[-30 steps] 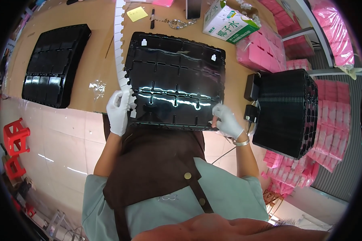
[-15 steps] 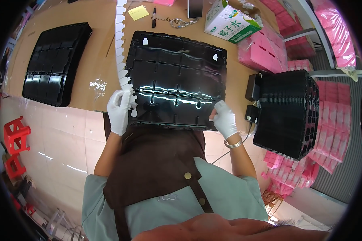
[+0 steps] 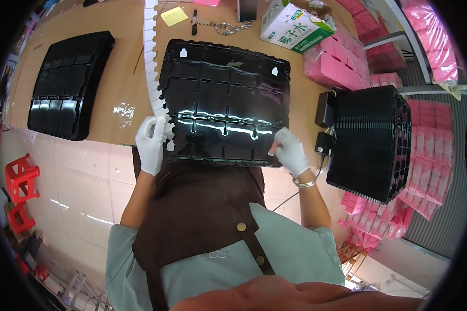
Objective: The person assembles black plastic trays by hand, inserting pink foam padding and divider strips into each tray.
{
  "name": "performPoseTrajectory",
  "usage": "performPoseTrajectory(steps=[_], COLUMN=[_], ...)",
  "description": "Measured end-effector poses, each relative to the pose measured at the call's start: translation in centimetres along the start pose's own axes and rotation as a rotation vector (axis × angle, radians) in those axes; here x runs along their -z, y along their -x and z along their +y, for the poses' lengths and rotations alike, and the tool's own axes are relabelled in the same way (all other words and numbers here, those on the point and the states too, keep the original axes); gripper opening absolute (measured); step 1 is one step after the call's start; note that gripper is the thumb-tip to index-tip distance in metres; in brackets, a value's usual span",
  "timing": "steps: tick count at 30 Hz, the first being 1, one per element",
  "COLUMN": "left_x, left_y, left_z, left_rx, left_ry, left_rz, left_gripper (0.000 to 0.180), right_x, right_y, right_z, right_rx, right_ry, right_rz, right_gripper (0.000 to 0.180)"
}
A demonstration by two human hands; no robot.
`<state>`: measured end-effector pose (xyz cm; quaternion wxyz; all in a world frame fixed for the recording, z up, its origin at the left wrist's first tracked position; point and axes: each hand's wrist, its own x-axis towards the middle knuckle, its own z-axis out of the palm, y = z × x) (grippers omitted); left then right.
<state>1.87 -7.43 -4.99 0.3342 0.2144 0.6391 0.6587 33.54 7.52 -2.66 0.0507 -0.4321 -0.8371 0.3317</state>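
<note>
A black plastic tray [image 3: 225,93] with moulded compartments lies in front of me on the table. Two small white bottle-shaped stickers are on its far half, one sticker [image 3: 183,53] at the left and another sticker [image 3: 275,71] at the right. My left hand [image 3: 151,145], in a white glove, pinches the near end of a long white notched strip [image 3: 150,57] beside the tray's left edge. At the near right corner, my right hand [image 3: 291,151] is gloved with bare fingertips showing. Its fingers are curled together by the tray's edge; whatever they hold is hidden.
Another black tray [image 3: 70,85] lies at the left. Beyond are a yellow note pad [image 3: 174,16], a pen [image 3: 194,22], a phone [image 3: 247,10] and a white-green carton [image 3: 296,26]. Right stand black adapters [image 3: 324,144], a tall tray stack [image 3: 368,145] and pink packs [image 3: 342,59].
The whole view has shifted slightly. My right hand has moved a little to the right relative to the tray. My left hand keeps its pinch on the strip.
</note>
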Motion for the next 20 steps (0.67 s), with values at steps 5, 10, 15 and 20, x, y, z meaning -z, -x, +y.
performPoseTrajectory(steps=[5,10,15,20], left_x=[0.4,-0.1,0.0,0.7], left_y=[-0.1,0.2,0.0,-0.1], left_z=[-0.2,0.5,0.0,-0.5], left_rx=[-0.019,0.001,-0.013,0.001], left_ry=[-0.018,-0.046,-0.022,-0.034], left_rz=[-0.017,0.006,-0.008,-0.045], left_gripper=[0.016,0.018,0.017,0.015], right_x=[-0.3,1.5,0.9,-0.3], right_y=[0.0,0.7,0.5,0.0], right_z=[0.4,2.2,1.0,-0.4], right_rx=[-0.176,0.315,0.093,-0.053], right_ry=[0.143,-0.056,-0.101,0.244], right_rz=[0.030,-0.104,-0.052,0.061], right_gripper=[0.015,0.014,0.015,0.017])
